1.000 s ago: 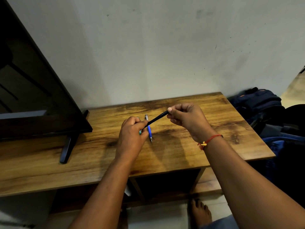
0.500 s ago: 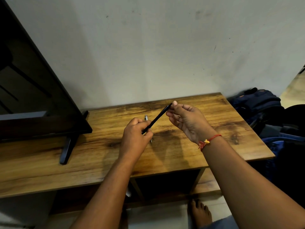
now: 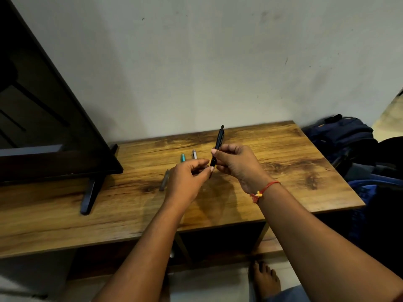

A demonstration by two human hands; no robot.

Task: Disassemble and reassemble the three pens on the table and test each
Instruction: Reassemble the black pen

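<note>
My right hand point(image 3: 236, 163) grips a black pen point(image 3: 218, 140) by its lower half and holds it almost upright above the wooden table point(image 3: 294, 192). The fingertips of my left hand point(image 3: 187, 182) pinch the pen's bottom end just below my right thumb. Behind my left hand, a teal pen point(image 3: 182, 158) and a silver-topped pen point(image 3: 194, 154) lie on the table, with their lower parts hidden. A blurred grey pen-like piece point(image 3: 164, 182) lies to the left of my left hand.
A dark TV point(image 3: 43, 131) stands on the left of the table on a black leg point(image 3: 89, 197). Blue backpacks point(image 3: 340, 136) are piled on the floor at the right. A bare foot point(image 3: 263, 280) shows below the table's front edge.
The black pen has swung from a slant to nearly upright. My right hand slid down from the pen's top to its lower half, and my left hand shifted to its bottom end.
</note>
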